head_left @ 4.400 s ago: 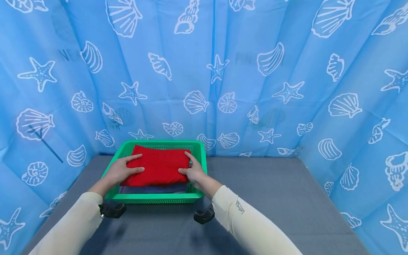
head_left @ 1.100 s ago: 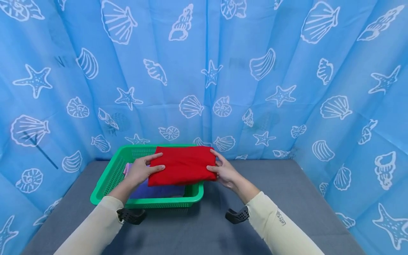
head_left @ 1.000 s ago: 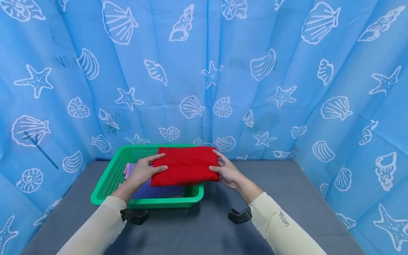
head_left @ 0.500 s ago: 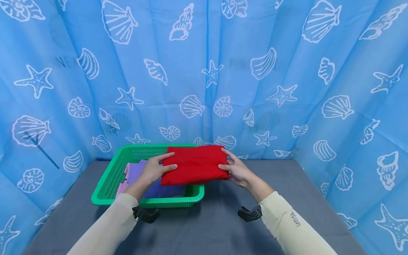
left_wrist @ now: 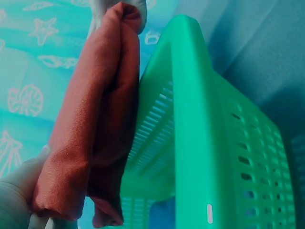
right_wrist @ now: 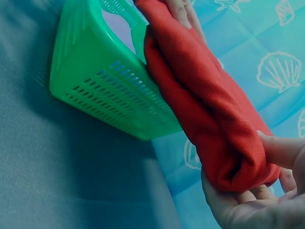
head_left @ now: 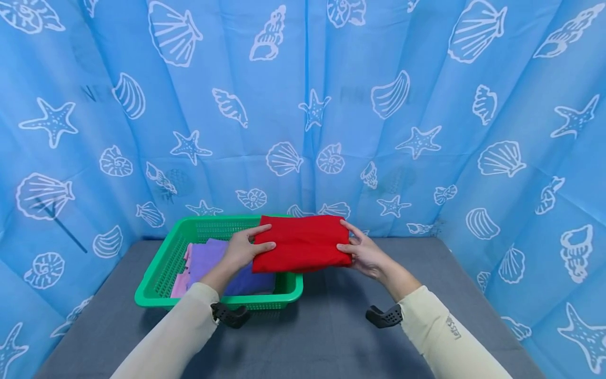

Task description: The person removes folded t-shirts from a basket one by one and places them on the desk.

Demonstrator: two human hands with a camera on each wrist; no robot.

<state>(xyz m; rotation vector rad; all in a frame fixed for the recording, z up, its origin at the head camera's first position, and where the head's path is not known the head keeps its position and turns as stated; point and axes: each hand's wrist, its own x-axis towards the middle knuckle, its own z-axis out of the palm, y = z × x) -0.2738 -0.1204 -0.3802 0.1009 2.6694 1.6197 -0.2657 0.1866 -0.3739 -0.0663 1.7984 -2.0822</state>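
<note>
A folded red cloth (head_left: 303, 243), possibly a garment, is held up flat between both hands. My left hand (head_left: 242, 248) grips its left end, thumb on top and other fingers partly hidden. At the opposite end my right hand (head_left: 368, 256) pinches it the same way, and in the right wrist view fingers curl beneath the red roll (right_wrist: 209, 105). The cloth hangs over the right rim of a green plastic basket (head_left: 158, 273). Inside that basket lie a folded purple cloth (head_left: 205, 258) and a pink cloth (head_left: 182, 281) beside it.
The basket stands on a grey-covered table (head_left: 331, 337), toward its back left. A blue curtain (head_left: 379, 131) with white shell and starfish prints surrounds the table's back and sides. The basket's wall (left_wrist: 243, 152) is close to the left hand.
Both hands have lifted the red cloth out of the basket and carried it to the right, past the right rim. More of the purple and pink cloths shows now.
</note>
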